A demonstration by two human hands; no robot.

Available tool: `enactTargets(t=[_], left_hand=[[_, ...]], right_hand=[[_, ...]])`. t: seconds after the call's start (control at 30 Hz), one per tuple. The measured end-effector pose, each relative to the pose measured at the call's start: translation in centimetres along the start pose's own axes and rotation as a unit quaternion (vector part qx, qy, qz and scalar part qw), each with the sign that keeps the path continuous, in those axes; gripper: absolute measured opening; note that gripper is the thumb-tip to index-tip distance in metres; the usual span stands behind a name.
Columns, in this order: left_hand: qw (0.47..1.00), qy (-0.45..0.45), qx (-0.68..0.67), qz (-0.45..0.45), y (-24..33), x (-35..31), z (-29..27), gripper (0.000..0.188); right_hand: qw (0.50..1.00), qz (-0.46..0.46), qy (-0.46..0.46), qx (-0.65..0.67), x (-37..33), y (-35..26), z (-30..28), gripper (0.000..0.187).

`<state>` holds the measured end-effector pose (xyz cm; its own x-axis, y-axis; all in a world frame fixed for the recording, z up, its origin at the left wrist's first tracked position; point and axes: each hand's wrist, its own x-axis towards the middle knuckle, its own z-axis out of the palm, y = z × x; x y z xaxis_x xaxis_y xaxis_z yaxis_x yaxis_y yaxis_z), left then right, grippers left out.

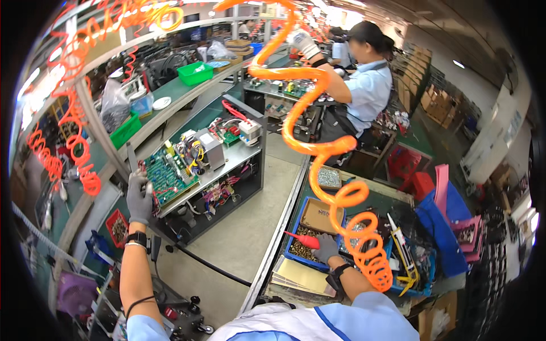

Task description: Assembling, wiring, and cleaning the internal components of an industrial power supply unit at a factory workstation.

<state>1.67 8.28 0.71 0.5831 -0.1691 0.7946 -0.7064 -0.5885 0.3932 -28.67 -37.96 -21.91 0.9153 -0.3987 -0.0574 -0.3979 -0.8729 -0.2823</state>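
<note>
My left hand [140, 200], in a grey glove, is at the near left edge of an open metal chassis [236, 200], its fingers curled at the edge beside a green circuit board [166, 175]. On the chassis are a grey metal box [211, 149], coiled wires and a white block with red leads [249, 132]. My right hand [326, 249], also gloved, is closed round a red tapered tool [306, 239], its thin tip pointing left. That hand is over a blue bin [291, 250] of brass-coloured screws [304, 254]; the glove hides the tool's rear end.
An orange coiled air hose [310, 145] hangs across the middle. A cardboard box [322, 215], a yellow-and-white caulking gun [402, 250] and cream sheets [301, 277] lie around the right bench. A co-worker [367, 85] stands beyond. A black cable [213, 265] crosses the floor.
</note>
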Motion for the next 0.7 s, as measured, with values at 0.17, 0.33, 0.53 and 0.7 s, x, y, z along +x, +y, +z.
enactTargets(t=[0.17, 0.33, 0.53, 0.7], left_hand=[[1.0, 0.015, -0.001, -0.008, -0.1, 0.1, 0.3, 0.011], [0.999, 0.035, 0.013, 0.013, -0.6, 0.1, -0.6, 0.009], [0.996, 0.052, 0.031, 0.068, -1.1, 0.7, 1.0, 0.01], [0.996, 0.03, 0.021, 0.084, -1.9, 0.3, 0.8, 0.009]], right_hand=[[0.976, 0.093, 0.022, 0.195, -0.7, -1.7, -3.1, 0.053], [0.89, 0.121, 0.025, 0.438, 0.5, -6.4, -6.0, 0.035], [0.658, 0.041, -0.019, 0.752, 6.0, -15.3, -7.3, 0.024], [0.686, 0.022, 0.045, 0.726, 8.8, -25.4, -4.5, 0.027]])
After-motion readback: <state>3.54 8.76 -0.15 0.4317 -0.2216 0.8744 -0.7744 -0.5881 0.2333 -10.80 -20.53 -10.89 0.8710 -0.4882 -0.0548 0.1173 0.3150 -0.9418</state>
